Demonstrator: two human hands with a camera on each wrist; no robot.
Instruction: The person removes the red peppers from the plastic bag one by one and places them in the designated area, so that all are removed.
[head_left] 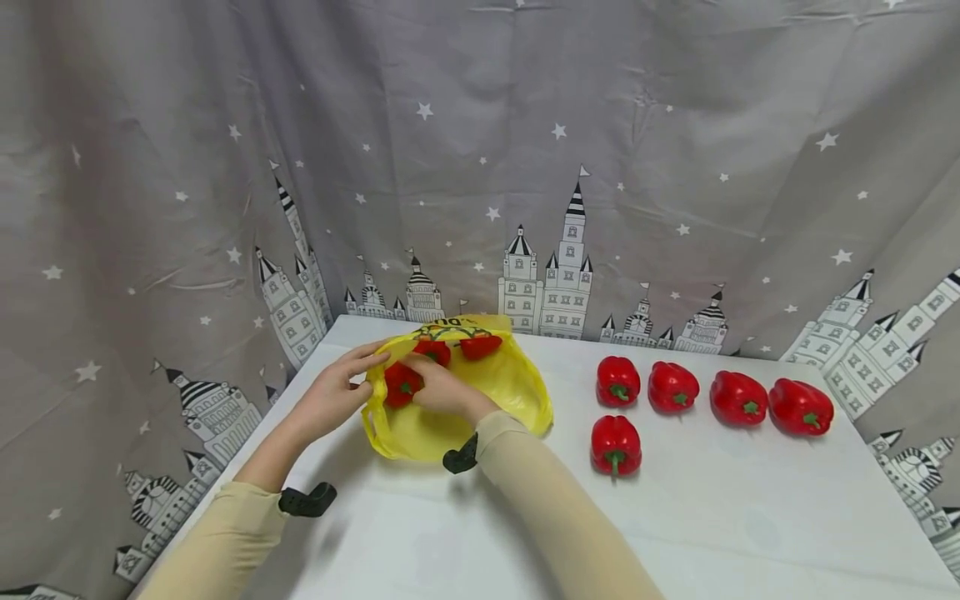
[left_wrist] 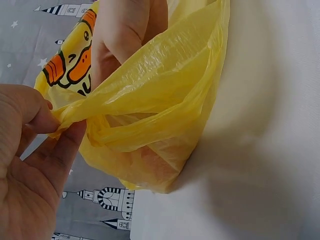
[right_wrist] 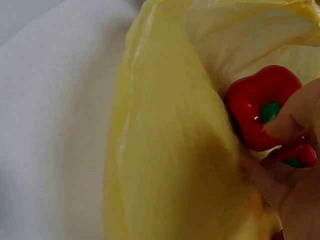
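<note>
The left hand (left_wrist: 25, 165) pinches the thin yellow plastic bag's (head_left: 480, 392) rim while the right hand (head_left: 444, 390), inside, grips 1 of 3 glossy red bell peppers (head_left: 402, 383).

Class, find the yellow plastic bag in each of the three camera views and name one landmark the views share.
Head view: yellow bag lies left of centre on the white table, between both hands.
Left wrist view: the bag fills the centre, its edge pinched by the left hand.
Right wrist view: the bag fills the middle.
Shared landmark: the white table.
</note>
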